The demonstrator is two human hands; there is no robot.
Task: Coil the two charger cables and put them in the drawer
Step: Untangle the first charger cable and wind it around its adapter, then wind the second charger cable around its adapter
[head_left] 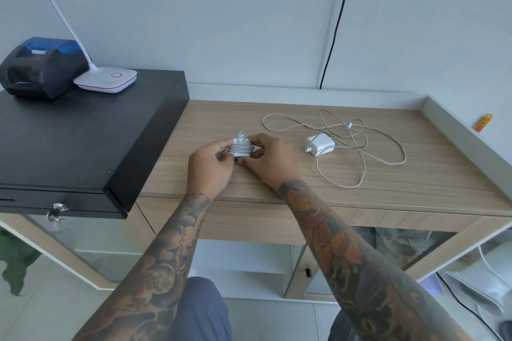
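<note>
Holding the first charger between them, the left hand and the right hand both have their fingers curled onto it, just above the wooden table. Its cable is already wound tightly around the white block, and the loose end with the plug stands up at the top, between the two thumbs.

I think this end is the weak point. If it is not tucked under a turn, the coil can spring open as soon as one hand lets go.

To the right of the right hand, well apart from it, the second charger lies on the table with its cable spread in crossing loops. Such loops may knot if the cable is pulled from one end.

Which drawer is meant I cannot tell. The black cash drawer, left of the left hand, has a key in its front and looks closed, so one hand must be free to open it.
</note>
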